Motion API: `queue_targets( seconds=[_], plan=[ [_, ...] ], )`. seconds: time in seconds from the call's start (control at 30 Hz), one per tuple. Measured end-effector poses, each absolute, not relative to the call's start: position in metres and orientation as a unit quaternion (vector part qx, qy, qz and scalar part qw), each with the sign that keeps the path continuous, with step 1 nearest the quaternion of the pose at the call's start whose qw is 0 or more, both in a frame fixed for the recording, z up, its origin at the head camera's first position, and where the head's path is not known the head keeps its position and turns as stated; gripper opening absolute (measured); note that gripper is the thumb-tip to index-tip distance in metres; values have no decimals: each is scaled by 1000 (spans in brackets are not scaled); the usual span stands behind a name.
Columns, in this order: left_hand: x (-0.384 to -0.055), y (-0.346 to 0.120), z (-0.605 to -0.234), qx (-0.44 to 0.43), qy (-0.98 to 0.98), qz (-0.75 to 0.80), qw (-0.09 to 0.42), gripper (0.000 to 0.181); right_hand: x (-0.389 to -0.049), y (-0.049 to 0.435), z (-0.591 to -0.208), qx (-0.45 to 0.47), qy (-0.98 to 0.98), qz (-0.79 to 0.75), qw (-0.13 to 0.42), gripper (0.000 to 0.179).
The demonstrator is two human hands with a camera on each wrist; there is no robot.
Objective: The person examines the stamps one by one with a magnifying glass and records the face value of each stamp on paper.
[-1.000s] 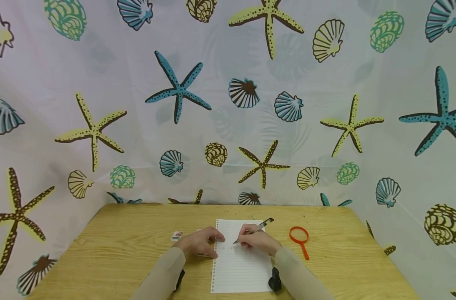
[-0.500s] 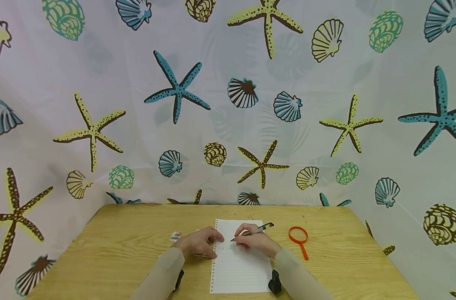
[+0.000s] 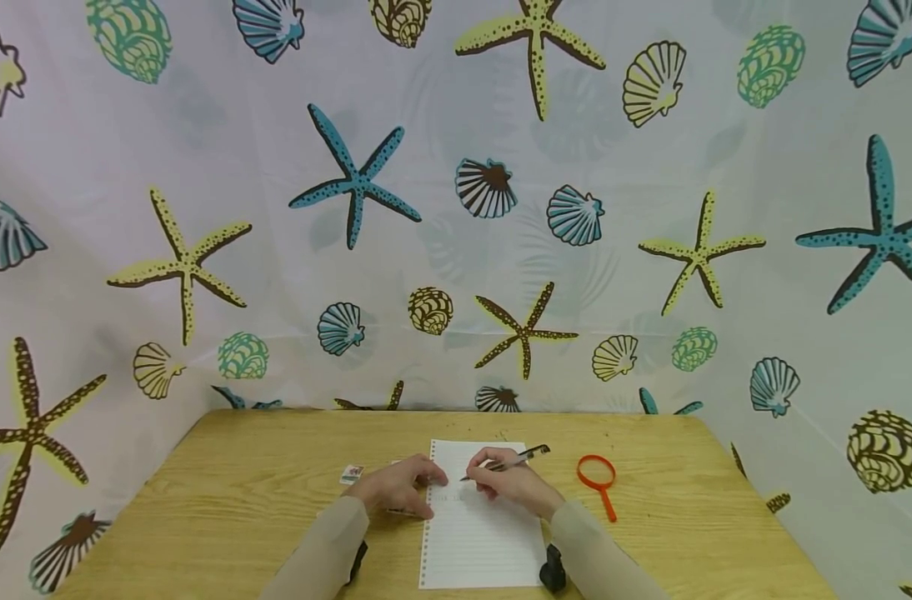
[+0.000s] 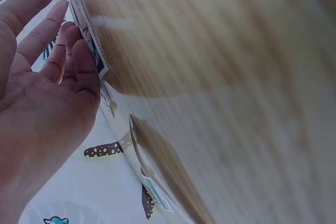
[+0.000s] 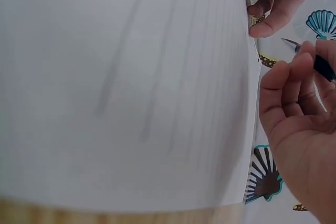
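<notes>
A sheet of lined, perforated-edge paper (image 3: 482, 546) lies on the table, with a faint line of handwriting (image 3: 448, 497) near its upper left. My right hand (image 3: 518, 483) pinches a pen (image 3: 533, 452) with a dark cap end, tilted up to the right. The pen's tip points left over the upper part of the sheet; in the right wrist view the pen (image 5: 323, 67) appears raised off the paper. My left hand (image 3: 396, 485) rests at the sheet's left edge, fingers spread and slightly bent. Small flat pieces lie partly hidden under it, one a card with a toothed edge (image 4: 90, 35).
A small picture stamp (image 3: 352, 474) lies left of my left hand. To the right of the paper is a red magnifying glass (image 3: 597, 472). The wooden table (image 3: 238, 500) meets a curtain (image 3: 441, 258) printed with shells and starfish at the back and sides.
My right hand has shifted slightly left and the pen tip has moved up and left, away from the end of the writing. The left hand stays in place.
</notes>
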State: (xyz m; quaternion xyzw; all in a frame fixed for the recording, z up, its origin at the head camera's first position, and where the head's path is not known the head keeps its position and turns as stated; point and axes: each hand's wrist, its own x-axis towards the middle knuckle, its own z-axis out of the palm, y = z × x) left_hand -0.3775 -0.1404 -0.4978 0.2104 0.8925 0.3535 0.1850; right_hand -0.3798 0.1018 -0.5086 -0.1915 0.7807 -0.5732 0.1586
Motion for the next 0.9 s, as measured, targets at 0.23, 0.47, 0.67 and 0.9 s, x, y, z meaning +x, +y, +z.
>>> queue_targets(
  seconds=[0.23, 0.47, 0.67, 0.9],
  plan=[
    [-380, -140, -497, 211, 892, 353, 188, 42, -378, 106, -507, -200, 785, -568, 147, 37],
    [-380, -141, -499, 222, 892, 348, 183, 43, -371, 111, -497, -247, 769, -567, 161, 36],
    [-380, -141, -499, 226, 891, 348, 182, 43, -363, 113, -488, -272, 773, -550, 162, 39],
    [-379, -141, -499, 221, 891, 352, 182, 43, -368, 115, -495, -243, 772, -561, 173, 32]
  ],
)
